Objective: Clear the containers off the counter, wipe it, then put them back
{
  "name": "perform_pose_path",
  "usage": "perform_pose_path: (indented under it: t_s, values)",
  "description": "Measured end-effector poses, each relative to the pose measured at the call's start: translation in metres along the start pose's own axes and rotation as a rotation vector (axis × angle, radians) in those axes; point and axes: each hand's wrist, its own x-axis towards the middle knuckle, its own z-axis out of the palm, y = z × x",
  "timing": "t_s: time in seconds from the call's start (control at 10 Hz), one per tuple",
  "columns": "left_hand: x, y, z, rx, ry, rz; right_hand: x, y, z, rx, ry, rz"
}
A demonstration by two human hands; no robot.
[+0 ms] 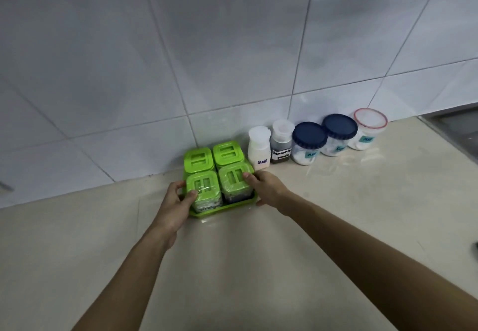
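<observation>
A green tray (222, 209) holding several green-lidded square jars (199, 161) sits on the beige counter (336, 214) against the tiled wall. My left hand (178, 202) grips the tray's left side, thumb on the front-left jar. My right hand (266, 187) grips the right side, fingers touching the front-right jar's lid. To the right along the wall stand a white Salt bottle (258, 149), a dark seasoning bottle (281, 141), two blue-lidded jars (309, 143) (338, 134) and a red-rimmed tub (368, 128).
The white tiled wall (207, 46) rises right behind the containers. A steel sink edge (455, 126) shows at the far right. A dark object (475, 249) peeks in at the right edge.
</observation>
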Motion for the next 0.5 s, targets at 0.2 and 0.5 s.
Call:
perform_pose_path:
  t_s: [0.2,0.5]
  values:
    - [0.007,0.001,0.011,0.067,0.042,0.062,0.014,0.004,-0.003,-0.036,0.024,-0.017]
    - [-0.100,-0.044,0.014,0.464,0.310,0.141,-0.070,0.052,-0.057,-0.508,0.149,-0.256]
